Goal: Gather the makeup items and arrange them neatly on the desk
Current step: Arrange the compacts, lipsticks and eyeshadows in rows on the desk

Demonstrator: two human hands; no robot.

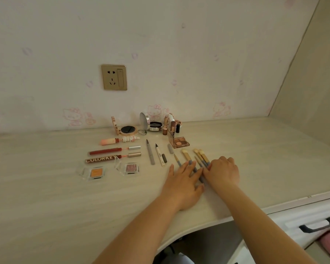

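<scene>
Right of centre in the frame, I see my left hand spread flat over the makeup brushes on the desk, while my right hand, fingers curled, touches their handles; whether it grips I cannot tell.

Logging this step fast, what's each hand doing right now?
Left hand: open, fingers flat on the makeup brushes.
Right hand: fingers bent over the brush handles; a grip cannot be told.
</scene>
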